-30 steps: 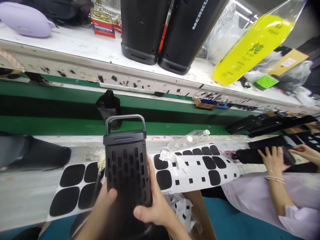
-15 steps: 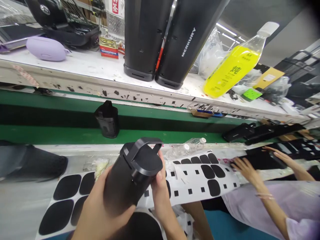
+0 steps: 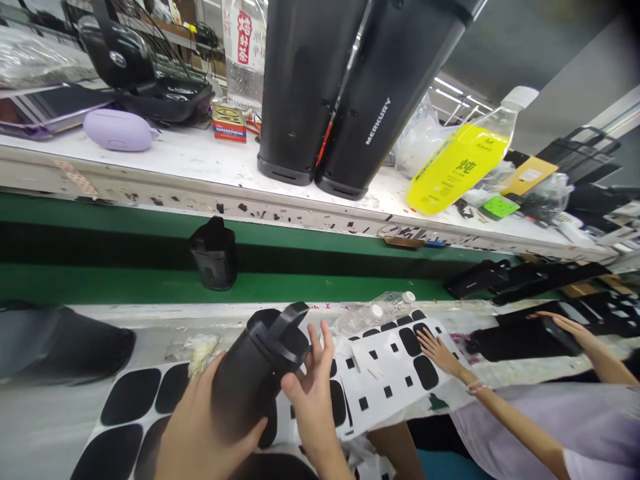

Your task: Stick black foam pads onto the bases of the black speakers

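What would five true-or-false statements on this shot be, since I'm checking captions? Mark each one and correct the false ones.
1. The left hand holds the black handled unit. True.
2. The right hand grips the yellow bottle. False: the right hand has its fingers spread beside the unit, and the yellow bottle stands on the shelf.
3. The lilac case lies left of the red-and-blue tin. True.
4. The tall box marked MERKURY lies beside the hands. False: the tall box stands on the shelf.
5. One of the co-worker's hands is at the white sheet with black shapes. True.
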`<state>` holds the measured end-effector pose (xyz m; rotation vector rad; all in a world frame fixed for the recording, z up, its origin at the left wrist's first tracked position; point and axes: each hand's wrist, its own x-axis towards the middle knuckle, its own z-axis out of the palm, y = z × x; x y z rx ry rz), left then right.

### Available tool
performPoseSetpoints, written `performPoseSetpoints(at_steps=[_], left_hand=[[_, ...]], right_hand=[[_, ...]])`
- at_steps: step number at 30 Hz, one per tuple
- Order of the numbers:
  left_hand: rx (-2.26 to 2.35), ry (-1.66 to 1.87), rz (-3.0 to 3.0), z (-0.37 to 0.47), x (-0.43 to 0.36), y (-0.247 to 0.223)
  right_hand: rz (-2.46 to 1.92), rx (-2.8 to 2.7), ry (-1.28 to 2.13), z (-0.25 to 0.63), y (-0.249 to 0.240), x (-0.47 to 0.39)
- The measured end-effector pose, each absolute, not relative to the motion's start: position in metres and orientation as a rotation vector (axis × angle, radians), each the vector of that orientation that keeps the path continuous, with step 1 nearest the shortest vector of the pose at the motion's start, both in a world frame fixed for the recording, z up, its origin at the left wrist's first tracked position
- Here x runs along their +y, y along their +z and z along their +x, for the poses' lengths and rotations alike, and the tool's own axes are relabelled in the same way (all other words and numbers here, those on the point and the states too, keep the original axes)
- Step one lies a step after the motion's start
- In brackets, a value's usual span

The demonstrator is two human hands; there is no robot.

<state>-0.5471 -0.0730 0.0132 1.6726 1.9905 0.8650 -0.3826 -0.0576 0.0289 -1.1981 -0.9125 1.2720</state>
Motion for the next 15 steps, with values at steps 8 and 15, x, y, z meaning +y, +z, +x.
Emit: performPoseSetpoints(at_steps=[8, 15], left_hand=[[1.822, 0.909, 1.006, -0.548, -0.040, -0.037], [1.597, 0.915, 0.917, -0.548, -0.024, -0.068]], right_hand=[[-1.000, -0.764, 1.655, -0.423, -0.048, -0.061], [-1.352, -0.679, 1.670, -0.405, -0.079, 0.003]])
